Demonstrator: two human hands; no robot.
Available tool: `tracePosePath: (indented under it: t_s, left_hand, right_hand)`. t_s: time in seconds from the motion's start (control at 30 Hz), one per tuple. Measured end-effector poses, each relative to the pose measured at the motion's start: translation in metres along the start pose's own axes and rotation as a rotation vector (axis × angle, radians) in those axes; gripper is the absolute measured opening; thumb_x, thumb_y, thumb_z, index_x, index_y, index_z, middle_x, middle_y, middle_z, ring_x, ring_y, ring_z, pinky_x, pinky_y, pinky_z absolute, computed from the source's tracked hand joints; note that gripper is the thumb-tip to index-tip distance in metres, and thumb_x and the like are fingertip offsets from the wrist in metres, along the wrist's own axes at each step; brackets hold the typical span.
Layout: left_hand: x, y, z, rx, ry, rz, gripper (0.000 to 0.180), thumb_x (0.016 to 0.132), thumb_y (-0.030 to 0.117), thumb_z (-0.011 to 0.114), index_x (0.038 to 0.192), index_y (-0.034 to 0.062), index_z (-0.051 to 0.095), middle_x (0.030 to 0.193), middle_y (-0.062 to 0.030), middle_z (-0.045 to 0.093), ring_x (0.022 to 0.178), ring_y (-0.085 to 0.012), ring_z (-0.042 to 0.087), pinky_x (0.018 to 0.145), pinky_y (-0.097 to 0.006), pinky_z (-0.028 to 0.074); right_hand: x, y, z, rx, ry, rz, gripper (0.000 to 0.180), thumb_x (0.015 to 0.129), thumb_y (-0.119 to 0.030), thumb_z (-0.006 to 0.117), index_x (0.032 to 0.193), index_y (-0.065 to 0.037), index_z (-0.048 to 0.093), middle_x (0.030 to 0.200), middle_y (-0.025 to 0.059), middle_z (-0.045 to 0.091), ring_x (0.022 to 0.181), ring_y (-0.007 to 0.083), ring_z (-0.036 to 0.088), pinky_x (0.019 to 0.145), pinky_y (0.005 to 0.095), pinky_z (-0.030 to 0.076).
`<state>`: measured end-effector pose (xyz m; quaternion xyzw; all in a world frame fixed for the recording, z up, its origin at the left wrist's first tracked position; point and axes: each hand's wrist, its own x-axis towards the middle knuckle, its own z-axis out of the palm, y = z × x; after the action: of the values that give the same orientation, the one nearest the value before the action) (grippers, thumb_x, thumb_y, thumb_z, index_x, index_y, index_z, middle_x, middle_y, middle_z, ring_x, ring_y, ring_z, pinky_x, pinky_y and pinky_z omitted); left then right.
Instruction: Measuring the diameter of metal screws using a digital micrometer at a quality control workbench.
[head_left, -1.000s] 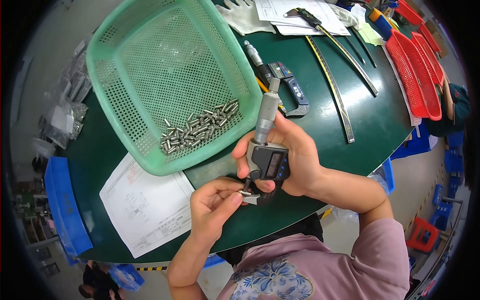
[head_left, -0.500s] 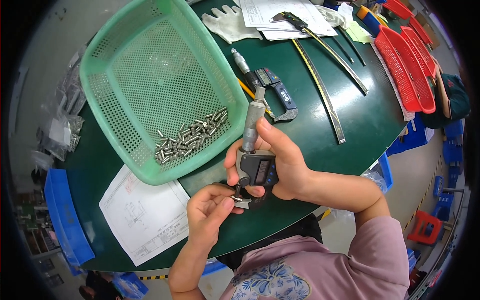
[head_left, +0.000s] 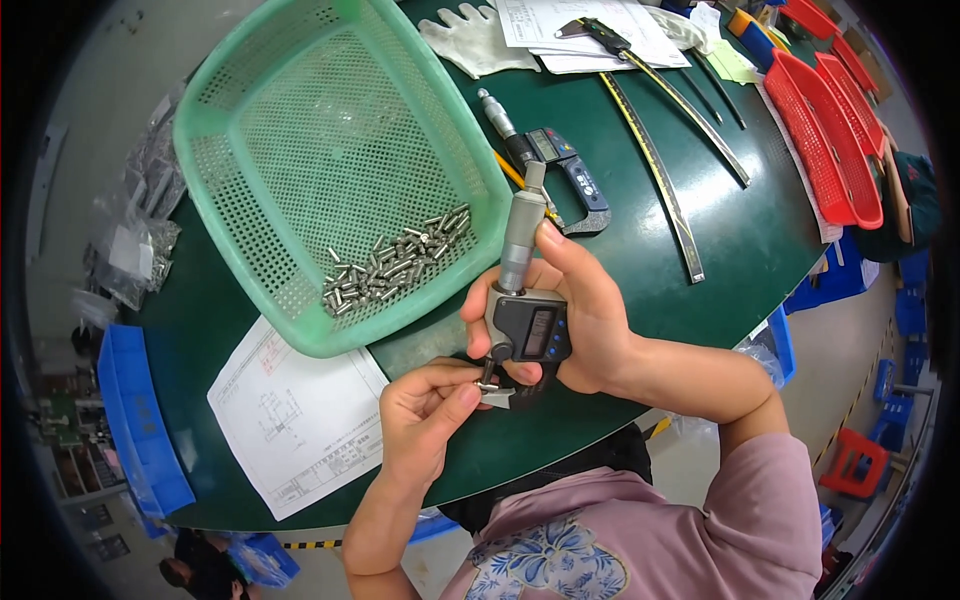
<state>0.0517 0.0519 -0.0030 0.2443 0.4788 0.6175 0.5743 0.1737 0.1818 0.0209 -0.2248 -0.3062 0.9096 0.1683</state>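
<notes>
My right hand [head_left: 590, 320] is wrapped round a digital micrometer [head_left: 532, 325], its thumb up along the thimble. Between the fingertips of my left hand [head_left: 425, 410] is a small metal pin [head_left: 487, 386], held at the micrometer's measuring gap. Fingers partly cover the pin, and I cannot tell whether both measuring faces touch it. Beyond my hands stands a green perforated basket [head_left: 350, 337] with a heap of short metal pins [head_left: 385, 268] in its near right part.
A second micrometer [head_left: 582, 190], a caliper [head_left: 680, 90], a steel strip [head_left: 655, 180] and a white glove [head_left: 480, 42] lie on the green table [head_left: 700, 160]. A drawing sheet [head_left: 300, 420] and blue bin [head_left: 140, 420] are at left, red baskets [head_left: 820, 150] at right.
The whole view has shifted slightly, so the table things sit a little further right and higher. Both hands keep their hold on the micrometer and the pin.
</notes>
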Motion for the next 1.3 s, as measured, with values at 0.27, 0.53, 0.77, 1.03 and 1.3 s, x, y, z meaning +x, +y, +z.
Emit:
tracePosePath:
  t_s: [0.27,0.53,0.77,1.03,1.3]
  left_hand:
    - [-0.002,0.000,0.000,-0.032,-0.042,0.041,0.017,0.078,0.000,0.056,0.093,-0.0053,0.053,0.087,-0.0087,0.057,0.078,-0.0120,0.056,0.067,-0.023,0.047]
    - [0.002,0.039,-0.008,1.058,0.391,0.799,0.014,0.070,-0.004,0.057,0.084,-0.0028,0.055,0.086,-0.0114,0.056,0.072,-0.0192,0.056,0.064,-0.026,0.043]
    - [0.047,0.079,-0.012,1.470,0.227,0.685,0.011,0.065,0.002,0.062,0.076,0.0028,0.060,0.088,-0.0080,0.055,0.084,-0.0248,0.051,0.075,-0.033,0.039]
    - [0.081,0.091,-0.012,1.525,-0.199,0.441,0.014,0.066,0.007,0.064,0.079,0.0065,0.063,0.083,-0.0047,0.052,0.086,-0.0227,0.047,0.078,-0.032,0.037]
    - [0.087,0.087,-0.014,1.485,-0.215,0.407,0.008,0.067,0.009,0.063,0.074,0.0061,0.062,0.084,-0.0054,0.052,0.088,-0.0229,0.046,0.079,-0.032,0.036]
  right_hand:
    - [-0.002,0.002,0.001,0.035,-0.032,-0.011,0.064,0.080,-0.060,0.028,0.082,-0.001,0.053,0.068,0.0110,0.056,0.044,0.0126,0.046,0.040,0.0217,0.037]
    - [-0.003,-0.002,-0.001,0.081,-0.037,-0.025,0.071,0.081,-0.059,0.017,0.084,0.002,0.053,0.068,0.0141,0.056,0.040,0.0154,0.043,0.040,0.0233,0.036]
    - [-0.004,-0.001,0.002,0.042,-0.073,-0.077,0.072,0.079,-0.060,0.019,0.083,0.004,0.052,0.068,0.0168,0.055,0.039,0.0163,0.042,0.039,0.0248,0.036]
    - [-0.003,-0.004,-0.001,0.037,-0.064,-0.097,0.073,0.078,-0.061,0.020,0.083,0.004,0.051,0.068,0.0181,0.054,0.039,0.0177,0.042,0.038,0.0260,0.037]
    - [-0.003,-0.004,0.000,0.016,-0.061,-0.090,0.074,0.078,-0.063,0.020,0.082,0.003,0.052,0.069,0.0170,0.054,0.042,0.0172,0.043,0.039,0.0254,0.037]
